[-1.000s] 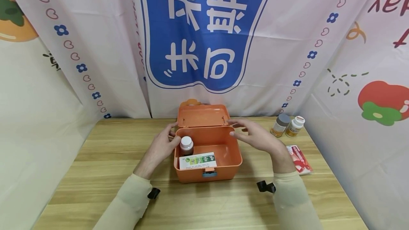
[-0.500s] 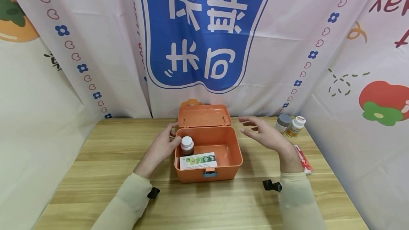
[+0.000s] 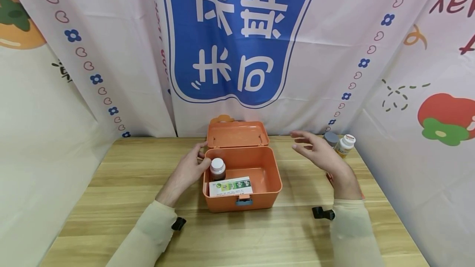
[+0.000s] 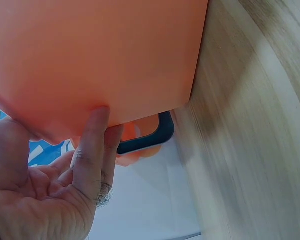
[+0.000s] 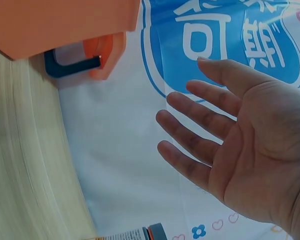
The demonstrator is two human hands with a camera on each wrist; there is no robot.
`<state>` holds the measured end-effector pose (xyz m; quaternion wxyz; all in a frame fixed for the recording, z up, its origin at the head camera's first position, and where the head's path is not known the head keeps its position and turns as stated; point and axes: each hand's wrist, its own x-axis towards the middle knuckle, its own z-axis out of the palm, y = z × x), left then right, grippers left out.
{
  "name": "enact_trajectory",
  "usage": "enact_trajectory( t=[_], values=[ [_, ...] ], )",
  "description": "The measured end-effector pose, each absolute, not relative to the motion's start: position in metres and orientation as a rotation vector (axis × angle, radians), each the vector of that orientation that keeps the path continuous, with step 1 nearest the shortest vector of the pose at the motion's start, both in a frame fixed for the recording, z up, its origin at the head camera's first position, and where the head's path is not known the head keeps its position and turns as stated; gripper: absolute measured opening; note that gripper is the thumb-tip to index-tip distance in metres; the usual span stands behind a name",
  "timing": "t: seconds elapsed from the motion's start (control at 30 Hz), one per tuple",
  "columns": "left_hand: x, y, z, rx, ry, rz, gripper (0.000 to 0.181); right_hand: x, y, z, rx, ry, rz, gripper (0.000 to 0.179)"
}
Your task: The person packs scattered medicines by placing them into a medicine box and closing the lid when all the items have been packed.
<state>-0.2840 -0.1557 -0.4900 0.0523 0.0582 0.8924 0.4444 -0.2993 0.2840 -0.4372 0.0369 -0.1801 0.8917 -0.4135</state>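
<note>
An orange storage box (image 3: 243, 202) with its lid (image 3: 237, 134) folded back stands at the middle of the table. A white-capped bottle (image 3: 217, 170) and a white-and-green carton (image 3: 230, 186) lie inside on the left. My left hand (image 3: 187, 169) holds the box's left wall by the rim, thumb on top; in the left wrist view its fingers (image 4: 93, 145) press the outer side. To the right of the box, my right hand (image 3: 317, 151) hovers with fingers spread, holding nothing. Behind it show a grey-capped bottle (image 3: 330, 138) and a white bottle (image 3: 345, 145).
A red carton (image 3: 329, 177) on the table's right is mostly hidden by my right wrist. The box's dark carrying handle (image 4: 155, 140) hangs behind it. Printed cloth (image 3: 311, 94) encloses the table (image 3: 237, 242) at the back and sides.
My right hand has moved away from the box's right rim, rightward toward the bottles, covering more of the red carton. My left hand and the box have stayed in place.
</note>
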Motion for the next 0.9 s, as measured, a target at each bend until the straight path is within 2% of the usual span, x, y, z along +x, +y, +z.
enact_trajectory(
  t=[0.9],
  values=[
    [-0.284, -0.157, -0.49, 0.182, 2.707, 1.357, 0.071, -0.309, 0.315, -0.447, -0.333, 2.928, -1.445, 0.057]
  ],
)
